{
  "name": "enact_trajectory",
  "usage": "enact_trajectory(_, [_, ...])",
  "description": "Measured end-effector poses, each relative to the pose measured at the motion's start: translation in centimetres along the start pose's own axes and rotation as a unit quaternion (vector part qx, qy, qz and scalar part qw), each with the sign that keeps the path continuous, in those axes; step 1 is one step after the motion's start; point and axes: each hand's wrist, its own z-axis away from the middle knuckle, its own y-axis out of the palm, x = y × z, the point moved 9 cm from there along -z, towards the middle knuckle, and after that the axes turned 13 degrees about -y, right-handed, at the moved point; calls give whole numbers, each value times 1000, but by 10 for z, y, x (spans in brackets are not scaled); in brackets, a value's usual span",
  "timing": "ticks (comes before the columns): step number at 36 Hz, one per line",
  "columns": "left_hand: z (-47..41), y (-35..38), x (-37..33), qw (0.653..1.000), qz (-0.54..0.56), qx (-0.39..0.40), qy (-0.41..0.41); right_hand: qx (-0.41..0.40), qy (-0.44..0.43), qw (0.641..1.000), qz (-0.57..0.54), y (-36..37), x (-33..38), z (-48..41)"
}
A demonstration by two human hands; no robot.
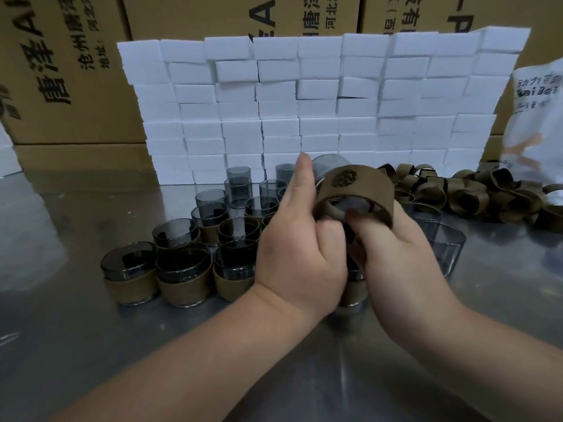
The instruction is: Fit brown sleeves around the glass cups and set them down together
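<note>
Head view centres on the brown sleeve (355,193), held up off the table with its open ring towards us. A glass cup (330,166) lies tilted and pokes out of the sleeve's far side.

From where I stand, the danger is the smooth glass slipping as the sleeve is dragged along it and dropping onto the cups below. The sleeve could also ride on crooked and bind.

The right hand (393,254) grips the sleeve's near rim with curled fingers. The left hand (301,254) is curled against the cup from its left, thumb upright along the glass. Sleeve and cup sit just above the knuckles, between both hands.

Sleeved cups (182,269) crowd left of and under the left hand. Bare cups (447,251) stand beneath the right hand, and loose sleeves (472,193) are heaped beyond it.
</note>
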Motion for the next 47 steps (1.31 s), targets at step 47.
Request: enact_trajectory(47, [-17, -12, -10, 996, -73, -42, 16, -35, -15, 999, 38, -22, 1, -15])
